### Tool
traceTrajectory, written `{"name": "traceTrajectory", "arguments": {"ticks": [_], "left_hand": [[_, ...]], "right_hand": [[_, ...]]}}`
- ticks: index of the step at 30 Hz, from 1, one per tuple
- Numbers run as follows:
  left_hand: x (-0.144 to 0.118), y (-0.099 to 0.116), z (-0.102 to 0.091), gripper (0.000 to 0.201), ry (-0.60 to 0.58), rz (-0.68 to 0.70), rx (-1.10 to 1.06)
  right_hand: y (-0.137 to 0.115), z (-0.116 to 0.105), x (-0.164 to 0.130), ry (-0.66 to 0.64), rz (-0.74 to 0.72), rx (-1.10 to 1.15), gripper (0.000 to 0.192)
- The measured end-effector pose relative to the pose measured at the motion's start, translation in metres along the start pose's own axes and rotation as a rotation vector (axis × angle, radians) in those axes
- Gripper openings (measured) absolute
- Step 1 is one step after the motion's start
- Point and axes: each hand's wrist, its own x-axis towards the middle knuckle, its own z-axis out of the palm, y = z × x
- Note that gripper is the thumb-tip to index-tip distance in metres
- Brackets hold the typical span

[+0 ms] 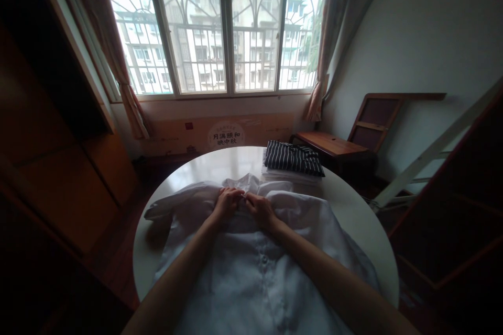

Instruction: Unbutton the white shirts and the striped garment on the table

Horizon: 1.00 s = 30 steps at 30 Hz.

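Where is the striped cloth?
The striped cloth lies right of centre in the head view, on white cloth at the far edge of the table.

passable along right side of counter (349, 204); blocked far right by striped cloth (294, 158); obstructed centrally by white shirt (251, 277)

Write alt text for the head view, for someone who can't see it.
Left hand and right hand, close together, grip a white shirt near its far end, spread on a round white table. A folded, dark striped garment lies on white cloth at the table's far right. Beyond is a window between curtains.
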Motion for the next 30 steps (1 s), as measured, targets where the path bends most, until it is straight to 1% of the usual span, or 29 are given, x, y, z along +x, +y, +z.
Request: {"name": "traceTrajectory", "arguments": {"ticks": [3, 6, 10, 13, 18, 22, 25, 28, 30], "left_hand": [[0.005, 0.003, -0.001, 0.023, -0.036, -0.046, -0.019], [0.007, 0.008, -0.005, 0.02, -0.068, -0.07, -0.042], [0.004, 0.012, -0.011, 0.019, -0.091, -0.034, -0.087], [0.002, 0.011, -0.009, 0.019, -0.064, -0.029, -0.093], [0.003, 0.004, -0.002, 0.016, -0.012, -0.043, -0.11], [0.002, 0.001, 0.001, 0.016, 0.009, -0.032, -0.118], [0.002, 0.0, 0.002, 0.011, 0.011, -0.005, -0.085], [0.001, -0.001, 0.004, 0.01, 0.015, 0.021, -0.029], [0.0, -0.002, 0.006, 0.01, 0.017, 0.038, -0.001]], "right_hand": [[0.003, 0.002, 0.001, 0.017, 0.064, 0.081, 0.016], [0.006, 0.004, 0.003, 0.039, 0.097, 0.135, 0.015], [0.01, 0.005, 0.005, 0.055, 0.13, 0.211, 0.015], [0.011, 0.005, 0.005, 0.055, 0.129, 0.245, 0.014], [0.011, 0.007, 0.004, 0.076, 0.086, 0.222, 0.012], [0.01, 0.008, 0.003, 0.148, 0.012, 0.127, 0.008], [0.007, 0.007, 0.002, 0.177, -0.066, 0.047, 0.005], [0.004, 0.006, 0.001, 0.184, -0.134, 0.013, 0.001], [0.004, 0.007, 0.002, 0.186, -0.129, 0.041, 0.004]]}}
